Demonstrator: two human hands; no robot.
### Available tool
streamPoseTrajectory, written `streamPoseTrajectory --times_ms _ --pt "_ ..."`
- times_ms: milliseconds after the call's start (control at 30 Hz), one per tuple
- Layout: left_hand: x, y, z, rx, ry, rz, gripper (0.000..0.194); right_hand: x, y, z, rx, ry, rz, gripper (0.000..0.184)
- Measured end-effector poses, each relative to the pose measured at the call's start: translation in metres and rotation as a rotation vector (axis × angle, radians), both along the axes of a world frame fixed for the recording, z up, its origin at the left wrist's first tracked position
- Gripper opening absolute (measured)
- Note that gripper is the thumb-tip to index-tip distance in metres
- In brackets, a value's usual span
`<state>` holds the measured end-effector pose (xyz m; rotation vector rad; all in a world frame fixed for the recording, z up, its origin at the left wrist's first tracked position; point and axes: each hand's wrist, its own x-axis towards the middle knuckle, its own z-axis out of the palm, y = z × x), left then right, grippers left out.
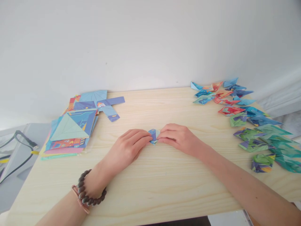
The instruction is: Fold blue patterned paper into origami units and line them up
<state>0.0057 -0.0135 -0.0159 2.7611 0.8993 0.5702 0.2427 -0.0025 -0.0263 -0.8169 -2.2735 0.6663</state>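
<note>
A small piece of folded blue origami paper (153, 135) is pinched between my two hands, just above or on the middle of the wooden table (145, 182). My left hand (131, 142) closes on its left side, with the fingertips pressed together. From the right, my right hand (177, 136) grips the opposite edge, thumb and fingers closed. Fingers cover both ends of the paper, so only its blue and pale green middle shows. A dark bead bracelet (82, 188) and a pinkish band circle my left wrist.
At the left lies a stack of colourful paper sheets (70, 127), with folded blue strips (114, 101) beyond it. Along the right edge lie several folded origami pieces in blue, red (229, 110), green and teal (285, 153). Cables (25, 141) lie left of the table. A white wall rises behind.
</note>
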Motion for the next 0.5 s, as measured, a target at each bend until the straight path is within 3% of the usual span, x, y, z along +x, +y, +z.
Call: streamPoseTrajectory --times_ms 300,500 --pt "-0.0019 0.0028 0.0023 -0.051 0.014 -0.021 0.025 -0.0012 0.0033 0.0019 -0.192 0.054 -0.008 0.013" --pt "-0.0011 0.004 0.0025 -0.054 -0.005 -0.034 0.022 -0.0012 0.0033 0.0009 -0.177 0.056 -0.007 0.014"
